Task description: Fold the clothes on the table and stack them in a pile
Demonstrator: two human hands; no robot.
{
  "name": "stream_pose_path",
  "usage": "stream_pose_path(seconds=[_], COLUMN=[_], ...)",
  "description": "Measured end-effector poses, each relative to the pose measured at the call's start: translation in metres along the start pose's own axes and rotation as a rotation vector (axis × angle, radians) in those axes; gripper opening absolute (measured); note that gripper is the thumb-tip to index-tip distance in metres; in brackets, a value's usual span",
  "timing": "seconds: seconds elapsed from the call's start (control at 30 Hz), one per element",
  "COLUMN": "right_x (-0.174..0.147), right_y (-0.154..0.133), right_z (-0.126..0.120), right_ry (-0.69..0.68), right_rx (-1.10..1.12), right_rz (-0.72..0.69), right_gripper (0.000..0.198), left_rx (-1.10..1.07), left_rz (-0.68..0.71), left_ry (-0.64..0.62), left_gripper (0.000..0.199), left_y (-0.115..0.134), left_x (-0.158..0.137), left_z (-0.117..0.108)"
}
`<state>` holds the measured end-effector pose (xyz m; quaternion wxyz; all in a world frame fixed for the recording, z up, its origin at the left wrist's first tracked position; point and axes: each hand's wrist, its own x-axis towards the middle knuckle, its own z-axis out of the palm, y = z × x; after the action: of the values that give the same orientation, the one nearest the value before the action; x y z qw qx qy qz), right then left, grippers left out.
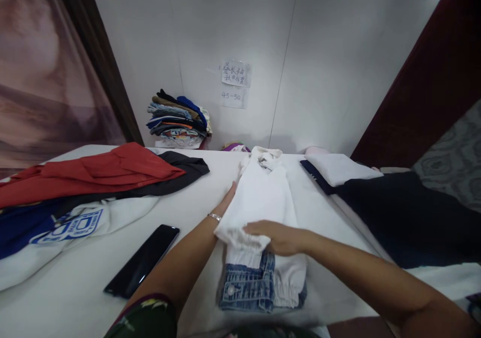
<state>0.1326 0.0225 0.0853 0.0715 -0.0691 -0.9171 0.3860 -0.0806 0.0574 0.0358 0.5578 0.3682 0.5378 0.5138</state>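
Observation:
A jacket (259, 192) with white sleeves and a blue denim hem (248, 288) lies folded lengthwise before me, its hem with a metal button nearest my body. My right hand (280, 236) is closed on the gathered cuff of the white sleeve that lies along the top. Against the left edge of that sleeve is my left hand (226, 201), partly under the cloth; most of its fingers are hidden. A second white cuff (289, 285) shows at the hem's right side. The jacket's collar end points toward the wall.
Left on the white table (203, 197) lie a red garment (101, 170), a white-and-blue garment (86, 227) and a black phone (143, 260). Dark folded clothes (406, 212) and a white folded piece (340, 168) lie right. A clothes stack (178, 120) stands by the wall.

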Motion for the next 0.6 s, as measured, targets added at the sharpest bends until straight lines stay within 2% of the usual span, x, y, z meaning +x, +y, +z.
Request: stream_pose_path(seconds=[0.07, 0.1, 0.2, 0.3, 0.37, 0.5, 0.6], right_x=[-0.006, -0.008, -0.012, -0.011, -0.011, -0.022, -0.037], right_y=[0.019, 0.026, 0.034, 0.029, 0.025, 0.023, 0.018], right_z=[0.028, 0.035, 0.029, 0.010, 0.006, 0.025, 0.029], right_ry=[-0.079, -0.105, -0.083, 0.063, 0.082, -0.159, -0.228], right_rx=[-0.080, -0.112, -0.163, -0.223, -0.289, -0.288, -0.116], right_rz=[0.006, 0.009, -0.013, -0.017, 0.028, 0.112, 0.144], right_gripper=[0.054, 0.056, 0.053, 0.049, 0.051, 0.074, 0.080], left_rx=[-0.109, -0.180, -0.173, -0.012, 0.053, 0.246, 0.399], left_rz=[-0.120, -0.181, -0.252, -0.250, -0.228, -0.129, -0.055], left_ry=[-0.074, -0.106, -0.081, 0.008, 0.053, 0.174, 0.270], left_gripper=[0.082, 0.080, 0.059, 0.037, 0.028, 0.016, 0.020], left_y=[0.001, 0.002, 0.001, -0.004, -0.009, -0.015, -0.017], left_x=[-0.003, -0.004, -0.006, -0.007, -0.009, -0.016, -0.026], left_z=[-0.004, -0.006, -0.004, 0.003, 0.006, 0.000, -0.011])
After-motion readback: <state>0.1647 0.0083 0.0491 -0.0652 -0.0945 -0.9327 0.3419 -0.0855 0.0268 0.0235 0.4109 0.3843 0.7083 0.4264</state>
